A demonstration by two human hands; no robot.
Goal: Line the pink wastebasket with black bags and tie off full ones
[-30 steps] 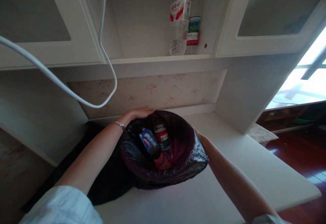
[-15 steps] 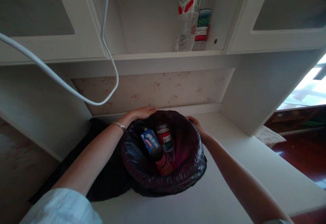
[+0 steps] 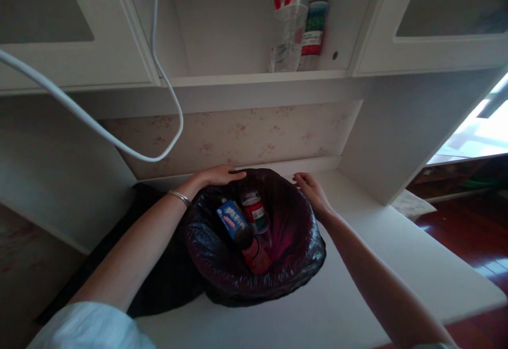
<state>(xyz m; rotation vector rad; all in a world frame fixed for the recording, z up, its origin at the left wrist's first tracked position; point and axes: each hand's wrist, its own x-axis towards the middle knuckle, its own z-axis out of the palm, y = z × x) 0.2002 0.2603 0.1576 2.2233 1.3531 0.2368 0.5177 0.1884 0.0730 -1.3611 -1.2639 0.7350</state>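
Note:
A trash bin lined with a dark, shiny plastic bag (image 3: pixel 254 288) stands on the white surface, its mouth facing me. Inside lie a blue packet (image 3: pixel 232 219), a bottle with a red and green label (image 3: pixel 256 214) and a reddish bottle with a dark cap (image 3: pixel 255 255). My left hand (image 3: pixel 221 175), below a silver bracelet (image 3: pixel 180 197), grips the bin's far left rim, some fingers hidden behind it. My right hand (image 3: pixel 312 190) is beside the far right rim, fingers loosely bent and a little apart from the liner, with nothing visible in them.
A white cable (image 3: pixel 99 129) hangs in a loop at upper left. Above, a cabinet shelf (image 3: pixel 222 80) holds a clear bottle with a red and white label (image 3: pixel 289 21) and another bottle (image 3: pixel 313 29) behind it. Black material (image 3: pixel 166 275) lies left of the bin, on the white desktop (image 3: pixel 357 296).
My right hand has come slightly off the rim, its fingers loosening. The left hand stays at the rim, more of its fingers lying over the edge. The view has tilted slightly downward.

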